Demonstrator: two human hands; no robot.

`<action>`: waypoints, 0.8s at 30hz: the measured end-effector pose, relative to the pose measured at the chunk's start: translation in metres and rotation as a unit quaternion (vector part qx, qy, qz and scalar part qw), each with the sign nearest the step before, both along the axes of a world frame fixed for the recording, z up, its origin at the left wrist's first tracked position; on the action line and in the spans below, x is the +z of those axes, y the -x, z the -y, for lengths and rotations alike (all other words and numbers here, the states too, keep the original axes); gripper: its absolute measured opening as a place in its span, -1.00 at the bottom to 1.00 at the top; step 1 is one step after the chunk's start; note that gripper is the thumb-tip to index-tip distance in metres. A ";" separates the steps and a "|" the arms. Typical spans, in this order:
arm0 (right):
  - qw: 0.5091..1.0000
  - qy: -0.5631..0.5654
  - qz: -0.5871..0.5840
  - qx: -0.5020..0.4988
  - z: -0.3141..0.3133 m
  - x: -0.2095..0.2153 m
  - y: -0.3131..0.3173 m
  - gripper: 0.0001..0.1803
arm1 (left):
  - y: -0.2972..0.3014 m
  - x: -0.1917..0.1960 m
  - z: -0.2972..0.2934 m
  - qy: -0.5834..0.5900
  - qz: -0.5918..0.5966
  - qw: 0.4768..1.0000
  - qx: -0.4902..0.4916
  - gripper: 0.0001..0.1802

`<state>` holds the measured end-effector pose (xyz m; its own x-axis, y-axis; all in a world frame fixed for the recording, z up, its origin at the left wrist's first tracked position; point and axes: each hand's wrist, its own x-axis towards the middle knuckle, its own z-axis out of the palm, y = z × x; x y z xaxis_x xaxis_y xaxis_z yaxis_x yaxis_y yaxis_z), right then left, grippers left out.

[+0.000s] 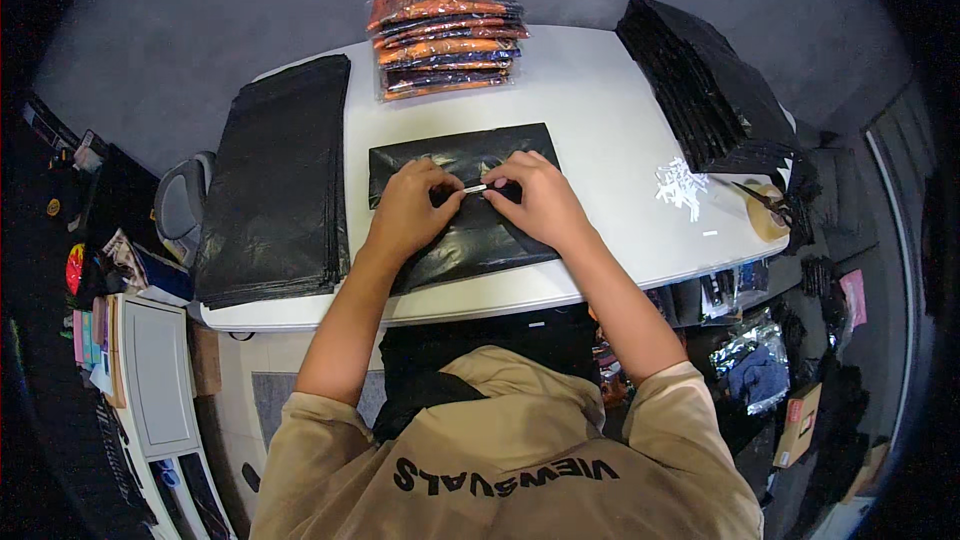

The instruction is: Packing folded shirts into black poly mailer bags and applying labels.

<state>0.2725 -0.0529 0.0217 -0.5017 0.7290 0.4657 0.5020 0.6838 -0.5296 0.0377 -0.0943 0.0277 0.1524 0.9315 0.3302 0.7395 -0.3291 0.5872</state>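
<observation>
So, both hands, left hand point(410, 208) and right hand point(538, 202), pinching a thin white strip point(476, 188) over the flat black plastic mailer bag point(455, 155), mid-table.

We see the left hand point(410, 208) and right hand point(540, 200) pinching a thin white strip point(476, 188) on a black poly bag point(470, 205), orange packaged garments point(445, 35) stacked just beyond the bag.

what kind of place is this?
Probably a garment packing station. On the white table sit flat black bags, bagged orange garments and filled black packs; both hands seal one black bag.
</observation>
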 end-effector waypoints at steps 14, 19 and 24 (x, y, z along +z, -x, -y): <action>1.000 -0.022 -0.016 0.003 0.007 -0.001 -0.003 -0.82 | 0.004 -0.001 0.001 -0.041 0.017 0.999 -0.019 -0.79; 0.999 -0.032 -0.019 0.016 0.006 -0.002 -0.004 -0.83 | 0.007 0.000 0.004 -0.064 0.021 0.998 -0.015 -0.82; 0.999 -0.023 -0.016 0.014 0.008 -0.001 -0.004 -0.83 | 0.007 -0.001 0.006 -0.074 0.016 0.997 -0.018 -0.84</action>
<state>0.2762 -0.0604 0.0202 -0.5060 0.6918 0.5151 0.4657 0.7218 -0.5120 0.0311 -0.1002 0.0263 0.1712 0.8661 0.4696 0.7079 -0.4397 0.5528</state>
